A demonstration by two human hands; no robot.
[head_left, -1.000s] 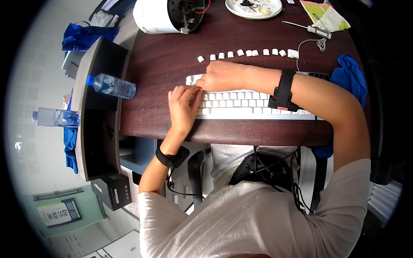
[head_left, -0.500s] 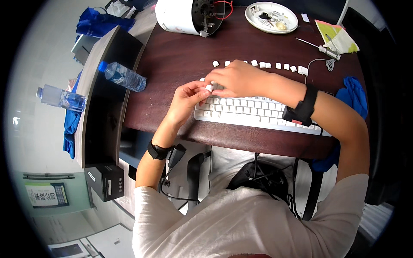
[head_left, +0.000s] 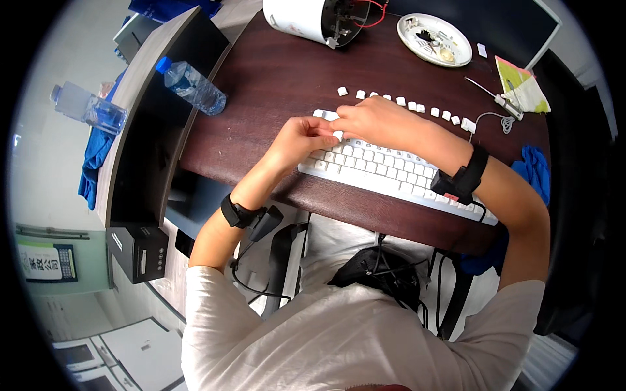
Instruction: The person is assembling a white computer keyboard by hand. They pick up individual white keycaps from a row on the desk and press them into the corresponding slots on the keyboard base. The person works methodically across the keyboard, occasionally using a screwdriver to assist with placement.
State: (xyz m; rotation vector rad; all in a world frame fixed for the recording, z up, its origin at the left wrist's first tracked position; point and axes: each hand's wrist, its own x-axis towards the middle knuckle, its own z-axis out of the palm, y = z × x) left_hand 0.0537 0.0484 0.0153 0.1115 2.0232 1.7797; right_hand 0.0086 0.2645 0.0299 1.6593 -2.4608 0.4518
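A white keyboard (head_left: 381, 168) lies tilted along the desk's near edge, most of its keys in place. Over its far left corner, both hands meet. My left hand (head_left: 297, 142) comes in from the left and pinches a small white keycap (head_left: 338, 135) at the tips of thumb and finger. My right hand (head_left: 373, 121) bends across the keyboard's upper edge with its fingers curled down beside the left fingertips; what they grip is hidden. Beyond the hands, several loose white keycaps (head_left: 402, 101) lie in a row on the dark desk.
A white plate (head_left: 464, 57) of small parts stands far right, near a screwdriver (head_left: 499, 99) and a coiled grey cable (head_left: 508, 124). An open white cylinder (head_left: 293, 18) with red wires lies at the back. Water bottles (head_left: 195, 90) stand left. A blue cloth (head_left: 533, 171) hangs right.
The whole view has shifted and tilted slightly. Both hands stay together at the keyboard's left end, their fingers drawn closer, with the keycap still in the left fingertips.
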